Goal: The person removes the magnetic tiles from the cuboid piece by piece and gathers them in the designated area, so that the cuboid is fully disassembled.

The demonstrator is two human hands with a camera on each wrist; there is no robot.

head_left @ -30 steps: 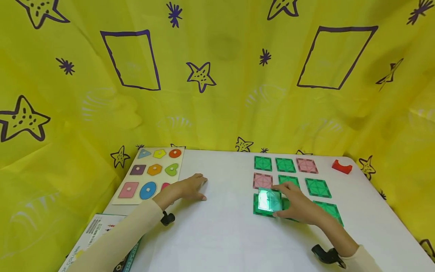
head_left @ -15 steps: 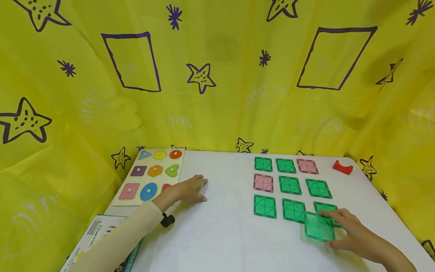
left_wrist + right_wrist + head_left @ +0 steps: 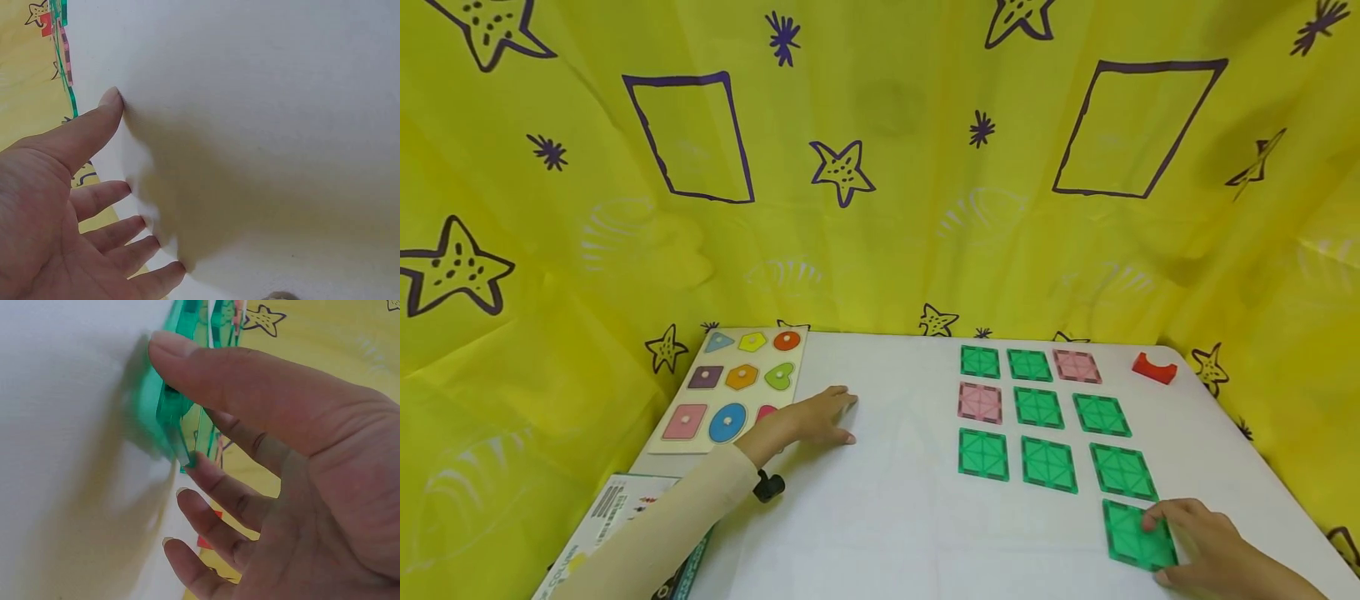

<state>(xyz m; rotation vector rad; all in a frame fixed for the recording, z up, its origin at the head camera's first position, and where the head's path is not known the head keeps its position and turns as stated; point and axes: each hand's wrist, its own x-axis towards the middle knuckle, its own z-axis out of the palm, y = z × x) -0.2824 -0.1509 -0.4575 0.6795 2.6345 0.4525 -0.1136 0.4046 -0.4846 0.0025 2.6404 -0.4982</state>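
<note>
My right hand [image 3: 1213, 546] pinches a translucent green square magnetic tile [image 3: 1126, 533] between thumb and fingers, at the near right of the white table. In the right wrist view the thumb lies along one edge of this tile [image 3: 172, 403] and a fingertip touches its far corner. Just behind it lie rows of like tiles, mostly green, such as one green tile [image 3: 1122, 471], with a pink tile [image 3: 980, 402] and another pink tile [image 3: 1077, 366] among them. My left hand [image 3: 818, 417] rests on the tabletop, fingers spread and holding nothing, as the left wrist view also shows.
Left of my left hand lies a shape puzzle board [image 3: 752, 402] with knobbed pieces. Nearer me, a box [image 3: 625, 500] is partly covered by my left sleeve. A red arch block [image 3: 1154, 368] sits at the far right. A yellow patterned curtain [image 3: 880, 233] hangs behind the table [image 3: 880, 517].
My right hand has carried the green tile rightward and toward me, from above the near row to the table in front of that row's right end. The left hand has stayed put.
</note>
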